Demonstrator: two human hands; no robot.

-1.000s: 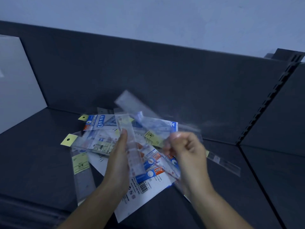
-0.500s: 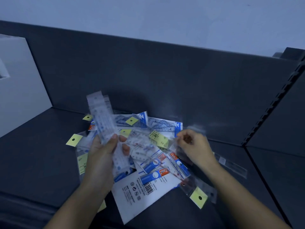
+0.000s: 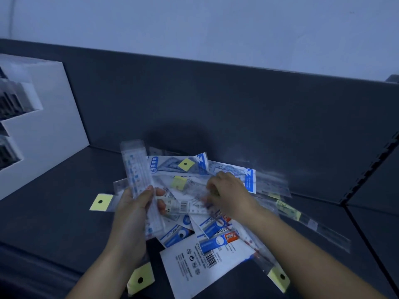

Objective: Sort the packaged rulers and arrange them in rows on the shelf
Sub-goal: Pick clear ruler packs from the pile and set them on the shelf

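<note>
A long clear-plastic packaged ruler with blue printing [image 3: 138, 178] stands nearly upright in the left hand [image 3: 131, 214], which grips its lower half with the thumb across the front and the fingers wrapped behind. Just to its right lies the loose pile of ruler packages [image 3: 194, 264] on the dark grey shelf board [image 3: 54, 214]: blue-and-white set-square packs overlapping at all angles, with clear sleeves among them. The right hand [image 3: 233, 195] rests on top of this pile, fingers bent down onto a clear barcoded ruler sleeve [image 3: 181, 206]; motion blur hides whether it has actually pinched it. Yellow square hang tabs with punched holes stick out around the heap, one at the left edge [image 3: 101, 202], one under the left wrist [image 3: 140, 279], one at the lower right [image 3: 279, 277]. A long clear sleeve [image 3: 323, 227] trails away to the right. Behind stands the dark grey back panel [image 3: 216, 104], with a white stepped display box [image 3: 54, 126] at the left and a pale wall [image 3: 216, 29] above.
</note>
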